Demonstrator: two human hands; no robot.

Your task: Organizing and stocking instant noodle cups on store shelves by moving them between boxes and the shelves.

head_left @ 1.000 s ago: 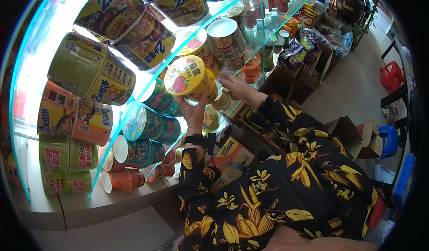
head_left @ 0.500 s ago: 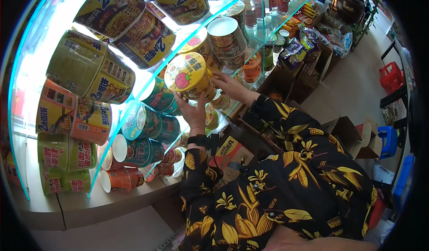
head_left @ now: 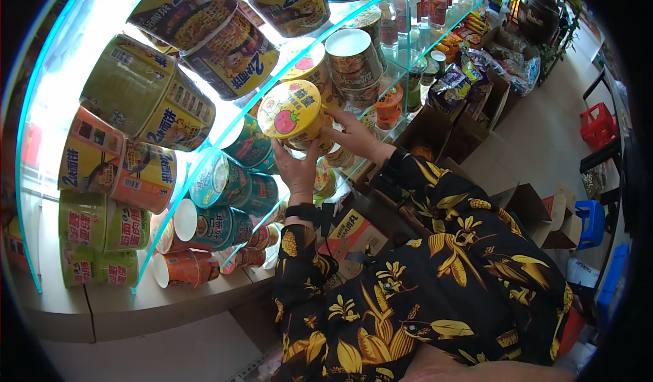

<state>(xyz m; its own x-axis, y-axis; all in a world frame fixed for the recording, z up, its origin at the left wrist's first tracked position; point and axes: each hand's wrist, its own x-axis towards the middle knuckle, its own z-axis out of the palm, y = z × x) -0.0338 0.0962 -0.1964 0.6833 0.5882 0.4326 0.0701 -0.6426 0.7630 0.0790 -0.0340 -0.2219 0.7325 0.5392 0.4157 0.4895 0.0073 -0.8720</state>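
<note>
Between my two hands is a yellow instant noodle cup [head_left: 291,110] with a tomato picture on its lid, tilted so the lid faces me. My left hand [head_left: 297,170] grips it from below and the near side, fingers partly behind the cup. My right hand [head_left: 355,137] holds its right side with the fingertips. Right behind it, on the lit glass shelf, stand another yellow cup [head_left: 303,65] and a brown noodle cup [head_left: 354,65] with a white top. Teal noodle cups [head_left: 224,181] lie in stacks left of my left hand.
Large noodle tubs [head_left: 129,96] fill the shelf section at left, behind a glass edge. Orange cups [head_left: 185,268] sit on the lowest ledge. Open cardboard boxes [head_left: 435,127] and snack packets [head_left: 469,72] stand to the right. A red basket [head_left: 598,125] and a blue one [head_left: 589,224] are farther right.
The view has shifted slightly. Both hands still hold the yellow noodle cup, which sits in nearly the same place before the shelf.
</note>
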